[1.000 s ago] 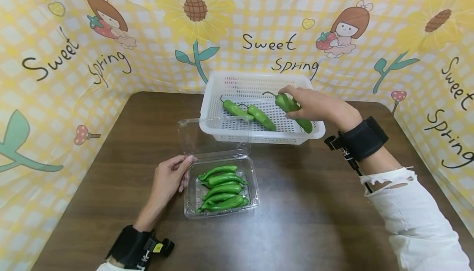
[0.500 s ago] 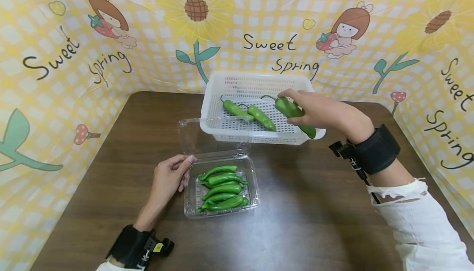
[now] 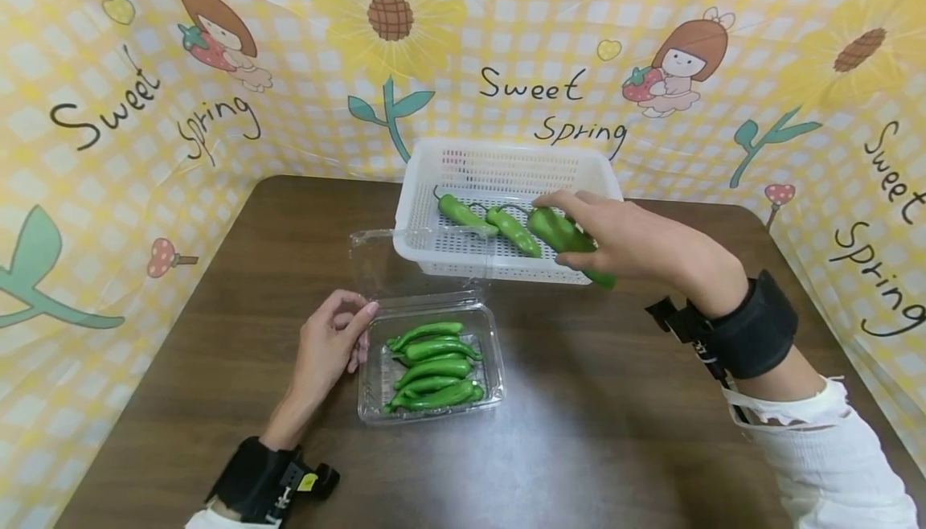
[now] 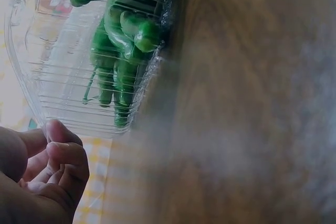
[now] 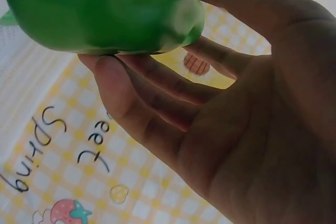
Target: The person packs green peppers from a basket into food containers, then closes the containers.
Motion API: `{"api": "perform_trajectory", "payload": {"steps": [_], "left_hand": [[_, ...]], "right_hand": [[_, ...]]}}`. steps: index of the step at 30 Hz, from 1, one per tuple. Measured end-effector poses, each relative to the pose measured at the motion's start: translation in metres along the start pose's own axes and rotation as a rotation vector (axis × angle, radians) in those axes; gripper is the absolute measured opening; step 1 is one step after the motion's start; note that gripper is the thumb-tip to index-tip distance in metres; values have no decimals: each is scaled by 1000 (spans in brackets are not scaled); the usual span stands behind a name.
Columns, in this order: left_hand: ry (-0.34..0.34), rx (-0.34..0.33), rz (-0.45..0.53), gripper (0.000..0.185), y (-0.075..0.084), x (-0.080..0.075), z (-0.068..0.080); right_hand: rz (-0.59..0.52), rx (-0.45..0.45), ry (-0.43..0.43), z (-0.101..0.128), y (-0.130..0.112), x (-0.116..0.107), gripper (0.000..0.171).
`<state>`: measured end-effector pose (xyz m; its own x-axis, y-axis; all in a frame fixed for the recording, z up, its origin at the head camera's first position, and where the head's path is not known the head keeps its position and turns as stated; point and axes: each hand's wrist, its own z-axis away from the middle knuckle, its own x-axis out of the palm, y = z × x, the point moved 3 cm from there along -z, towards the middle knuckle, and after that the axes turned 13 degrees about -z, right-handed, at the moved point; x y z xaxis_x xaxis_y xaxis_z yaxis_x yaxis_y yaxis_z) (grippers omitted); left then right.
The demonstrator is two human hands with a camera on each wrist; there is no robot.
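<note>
My right hand [image 3: 615,235] grips a large green pepper [image 3: 557,231] between thumb and fingers, above the front right part of a white plastic basket [image 3: 412,248]. In the right wrist view the same pepper [image 5: 100,11] fills the top left, the fingertips along its side. Two more green peppers [image 3: 514,231] lie in the basket. My left hand [image 3: 329,340] pinches the left rim of a clear plastic clamshell box [image 3: 495,352], whose lid stands raised at the back. Several slim green peppers [image 3: 437,370] lie side by side in it; the left wrist view shows these peppers [image 4: 123,40] through the ribbed wall.
Both containers stand on a dark brown wooden table [image 3: 579,432], the basket behind the box. The raised clear lid [image 3: 419,260] overlaps the basket's front left in the head view. A yellow checked cloth [image 3: 304,95] with printed figures hangs behind and at both sides.
My right hand has come toward me and slightly right with the large pepper, now over the basket's front rim. The left hand stays at the box rim. The head view has shifted slightly.
</note>
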<state>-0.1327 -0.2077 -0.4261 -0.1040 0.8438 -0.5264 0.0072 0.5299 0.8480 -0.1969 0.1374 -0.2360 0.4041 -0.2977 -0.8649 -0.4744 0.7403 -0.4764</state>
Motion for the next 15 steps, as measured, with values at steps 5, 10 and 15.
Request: {"api": "perform_trajectory", "payload": {"steps": [5,10,15], "left_hand": [[-3,22,-36,25,1,-1,1],[-8,59,-61,25,2,-2,1],[-18,66,-55,21,9,-5,4]], "right_hand": [[-10,-50,-39,0,-10,11,64],[18,-110,-35,-5,-19,22,65],[42,-139,-63,-11,-31,40,69]]}}
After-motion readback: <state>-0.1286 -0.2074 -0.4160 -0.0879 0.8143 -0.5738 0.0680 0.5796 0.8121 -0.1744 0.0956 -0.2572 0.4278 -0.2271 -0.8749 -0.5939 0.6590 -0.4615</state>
